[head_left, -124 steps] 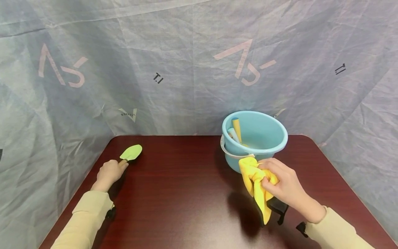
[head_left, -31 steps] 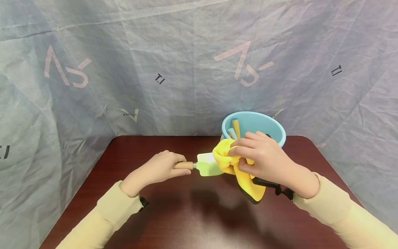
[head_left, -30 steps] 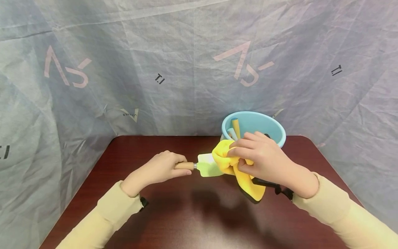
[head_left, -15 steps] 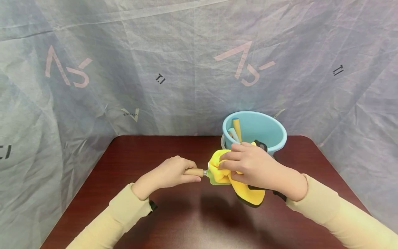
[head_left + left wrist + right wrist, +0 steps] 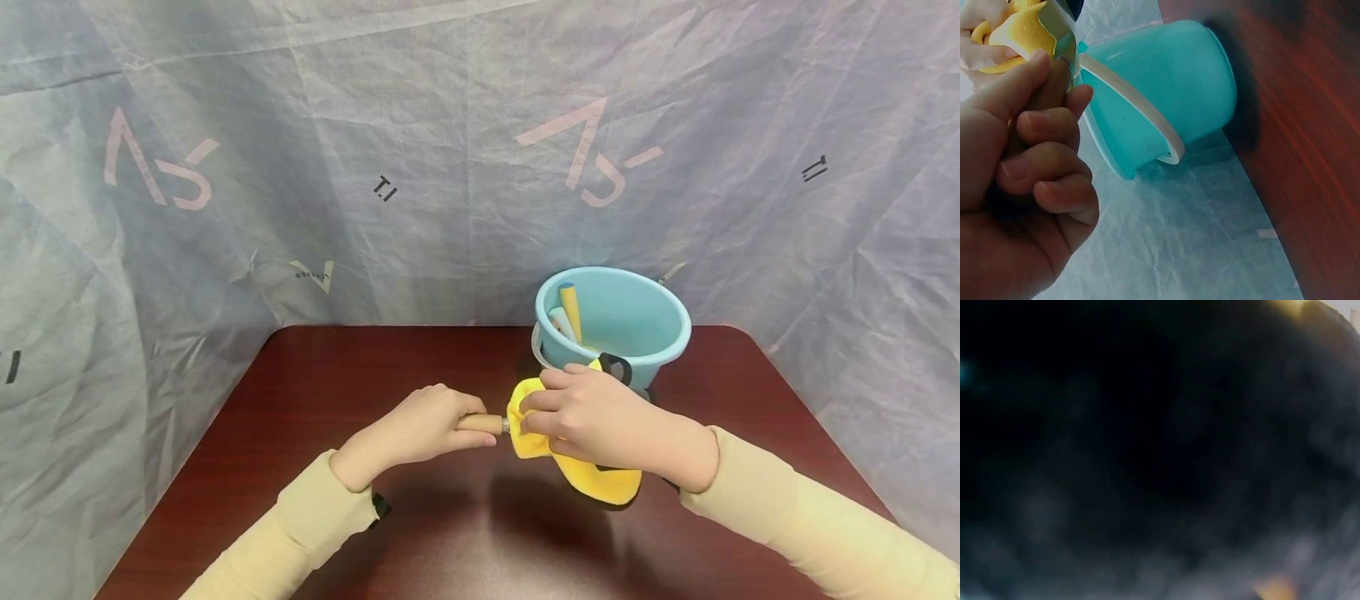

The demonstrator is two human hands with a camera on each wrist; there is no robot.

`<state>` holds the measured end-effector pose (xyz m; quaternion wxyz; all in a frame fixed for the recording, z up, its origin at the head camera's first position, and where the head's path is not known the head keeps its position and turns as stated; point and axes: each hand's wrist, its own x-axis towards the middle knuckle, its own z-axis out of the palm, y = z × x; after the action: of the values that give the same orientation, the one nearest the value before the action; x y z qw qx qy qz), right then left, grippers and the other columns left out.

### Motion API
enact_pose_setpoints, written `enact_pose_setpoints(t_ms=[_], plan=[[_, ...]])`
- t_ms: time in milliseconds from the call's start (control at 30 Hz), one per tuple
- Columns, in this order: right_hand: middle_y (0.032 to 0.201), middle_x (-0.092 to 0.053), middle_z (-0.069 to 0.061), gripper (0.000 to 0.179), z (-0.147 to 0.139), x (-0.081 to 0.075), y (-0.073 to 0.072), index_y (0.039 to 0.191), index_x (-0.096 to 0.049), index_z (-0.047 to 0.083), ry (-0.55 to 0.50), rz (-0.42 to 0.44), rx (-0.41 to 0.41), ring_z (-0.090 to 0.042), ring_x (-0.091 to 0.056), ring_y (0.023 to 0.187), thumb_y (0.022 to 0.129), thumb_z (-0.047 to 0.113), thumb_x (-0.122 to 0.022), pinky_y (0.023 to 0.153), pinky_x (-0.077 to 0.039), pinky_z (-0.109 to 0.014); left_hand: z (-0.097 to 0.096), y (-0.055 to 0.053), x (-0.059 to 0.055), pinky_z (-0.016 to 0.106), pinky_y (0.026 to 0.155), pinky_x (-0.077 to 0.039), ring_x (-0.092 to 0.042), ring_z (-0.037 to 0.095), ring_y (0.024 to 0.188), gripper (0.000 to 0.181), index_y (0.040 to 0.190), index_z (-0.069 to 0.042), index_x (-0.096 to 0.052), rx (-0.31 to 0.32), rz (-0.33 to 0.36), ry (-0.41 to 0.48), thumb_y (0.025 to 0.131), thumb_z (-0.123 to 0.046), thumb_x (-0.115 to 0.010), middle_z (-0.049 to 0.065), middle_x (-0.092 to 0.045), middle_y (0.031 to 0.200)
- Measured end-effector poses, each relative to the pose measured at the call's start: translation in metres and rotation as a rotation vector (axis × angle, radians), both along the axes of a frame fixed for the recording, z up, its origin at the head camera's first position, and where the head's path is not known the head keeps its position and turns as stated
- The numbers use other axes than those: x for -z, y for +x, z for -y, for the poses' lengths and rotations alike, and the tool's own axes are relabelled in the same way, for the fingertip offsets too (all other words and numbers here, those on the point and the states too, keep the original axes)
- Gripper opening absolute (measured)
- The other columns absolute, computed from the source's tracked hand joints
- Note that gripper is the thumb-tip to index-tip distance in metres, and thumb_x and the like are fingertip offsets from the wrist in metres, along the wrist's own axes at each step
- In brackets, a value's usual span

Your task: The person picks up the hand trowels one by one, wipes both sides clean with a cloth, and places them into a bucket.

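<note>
My left hand [image 5: 416, 429] grips the wooden handle of a small trowel [image 5: 481, 423], held above the middle of the table. A yellow cloth [image 5: 597, 483] with black edging is bunched in my right hand [image 5: 603, 417]. It lies over the trowel's light green blade, hiding it in the head view. In the left wrist view a green strip of the trowel blade [image 5: 1066, 44] shows beside the cloth [image 5: 1022, 30], and the fingers curl round the handle. The right wrist view is almost wholly blocked by something dark and blurred.
A light blue bucket [image 5: 678, 337] with a white carry handle stands at the table's back right, just beyond my right hand. Inside it lean a yellow-handled item [image 5: 571, 312] and a pale one [image 5: 562, 323]. A grey sheet [image 5: 420, 250] hangs behind the dark red table [image 5: 375, 358].
My left hand has brought the trowel from the table's left rear to the middle. My right hand has moved left with the cloth, which has slid along the blade up to the handle.
</note>
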<state>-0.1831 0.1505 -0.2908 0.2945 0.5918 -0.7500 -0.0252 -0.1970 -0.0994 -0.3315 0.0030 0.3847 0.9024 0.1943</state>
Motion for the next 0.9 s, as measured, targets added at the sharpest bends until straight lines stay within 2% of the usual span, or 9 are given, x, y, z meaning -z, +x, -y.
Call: enact_pose_setpoints(t_ms=[200,500,700,900], plan=[[0.087,-0.066,0.010,0.028,0.0005,0.0025,0.0006,0.089,-0.069,0.021,0.049,0.001,0.037,-0.013,-0.045,0.072,0.064,0.010,-0.074,0.061,-0.034,-0.022,-0.0011,0.0014,0.0033,0.018,0.046,-0.035,-0.038,0.000,0.050,0.022,0.077,-0.022,-0.064,0.006,-0.033,0.022,0.084,-0.043,-0.068,-0.016,-0.048,0.057],[0.079,-0.062,0.011,0.020,-0.0019,0.0075,0.0016,0.079,-0.064,0.019,0.121,0.011,0.073,-0.012,-0.042,0.070,0.065,0.008,-0.072,0.063,-0.035,-0.024,-0.0003,0.0010,0.0051,0.018,0.046,-0.035,-0.040,0.000,0.051,0.024,0.083,-0.021,-0.068,0.000,-0.013,0.005,0.083,-0.045,-0.069,-0.017,-0.051,0.061],[0.078,-0.061,0.010,0.018,-0.0045,0.0089,0.0019,0.079,-0.064,0.019,0.149,0.010,0.089,-0.012,-0.040,0.069,0.066,0.008,-0.071,0.063,-0.035,-0.024,0.0022,0.0007,0.0064,0.018,0.048,-0.040,-0.044,-0.001,0.053,0.024,0.083,-0.022,-0.068,-0.001,0.000,0.017,0.083,-0.045,-0.068,-0.019,-0.054,0.064],[0.077,-0.062,0.009,0.019,-0.0073,0.0096,0.0038,0.079,-0.065,0.019,0.166,-0.005,0.105,-0.013,-0.041,0.069,0.065,0.010,-0.074,0.063,-0.036,-0.025,0.0052,0.0006,0.0081,0.018,0.050,-0.041,-0.046,0.000,0.054,0.023,0.082,-0.022,-0.068,-0.012,-0.037,0.008,0.082,-0.045,-0.069,-0.020,-0.055,0.065]])
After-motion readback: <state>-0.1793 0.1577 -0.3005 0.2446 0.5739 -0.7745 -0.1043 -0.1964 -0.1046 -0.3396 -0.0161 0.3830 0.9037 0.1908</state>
